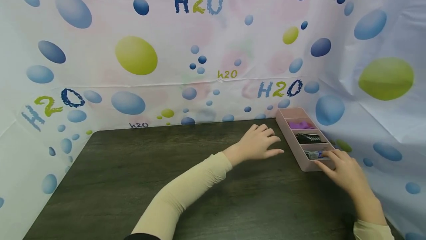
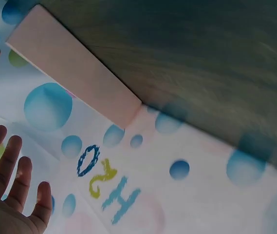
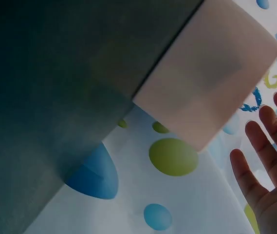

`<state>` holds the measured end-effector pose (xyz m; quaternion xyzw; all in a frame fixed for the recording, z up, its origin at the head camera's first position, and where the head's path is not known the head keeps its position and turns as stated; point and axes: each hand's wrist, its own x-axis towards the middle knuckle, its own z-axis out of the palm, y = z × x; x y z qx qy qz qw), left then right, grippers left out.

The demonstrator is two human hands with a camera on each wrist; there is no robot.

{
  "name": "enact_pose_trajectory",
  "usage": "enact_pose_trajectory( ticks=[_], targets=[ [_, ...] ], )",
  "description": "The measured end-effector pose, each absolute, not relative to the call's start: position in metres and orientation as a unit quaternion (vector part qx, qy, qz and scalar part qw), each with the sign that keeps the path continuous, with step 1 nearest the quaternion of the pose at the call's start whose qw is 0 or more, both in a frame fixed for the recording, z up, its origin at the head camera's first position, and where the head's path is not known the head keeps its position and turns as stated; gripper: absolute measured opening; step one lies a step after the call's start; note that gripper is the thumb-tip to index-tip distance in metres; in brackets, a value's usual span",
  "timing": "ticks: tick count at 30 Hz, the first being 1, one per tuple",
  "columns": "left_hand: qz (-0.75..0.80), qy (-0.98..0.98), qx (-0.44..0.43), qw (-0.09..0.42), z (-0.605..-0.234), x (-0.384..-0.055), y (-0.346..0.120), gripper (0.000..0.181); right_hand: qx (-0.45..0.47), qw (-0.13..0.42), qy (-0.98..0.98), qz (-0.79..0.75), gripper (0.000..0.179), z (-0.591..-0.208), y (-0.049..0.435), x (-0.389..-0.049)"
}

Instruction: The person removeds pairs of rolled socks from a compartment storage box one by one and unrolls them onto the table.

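Pink organizer (image 1: 304, 166) at table's (image 1: 133, 181) right edge, beside right hand (image 1: 346, 173).

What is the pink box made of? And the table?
The pink box looks like plastic: smooth, matte, thin straight walls with dividers. The table looks like dark wood or a wood-look coating, since faint grain streaks run across it; which one, I cannot tell.

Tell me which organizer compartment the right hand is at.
The nearest compartment of the pink organizer, holding a grey-and-blue item. The right hand touches its rim; the purple and black-striped ones lie farther back.
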<state>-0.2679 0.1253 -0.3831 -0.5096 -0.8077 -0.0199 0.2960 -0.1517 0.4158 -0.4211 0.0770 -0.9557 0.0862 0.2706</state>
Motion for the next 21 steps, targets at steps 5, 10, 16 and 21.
enact_pose_trajectory(
  ticks=[5,10,16,21],
  targets=[
    [-0.02,-0.835,-0.484,0.261,-0.388,-0.267,0.162,0.047,0.073,0.28,-0.953,0.092,0.033,-0.426,0.418,-0.152],
    [-0.025,-0.864,-0.461,0.201,-0.394,-0.262,0.193,0.049,0.075,0.279,-0.952,0.104,0.029,-0.431,0.419,-0.153],
    [-0.056,-0.897,-0.419,0.127,-0.402,-0.26,0.227,0.05,0.082,0.27,-0.953,0.106,0.028,-0.432,0.419,-0.154],
    [-0.068,-0.918,-0.38,0.087,-0.407,-0.26,0.247,0.046,0.08,0.25,-0.959,0.107,0.027,-0.433,0.421,-0.154]
  ],
)
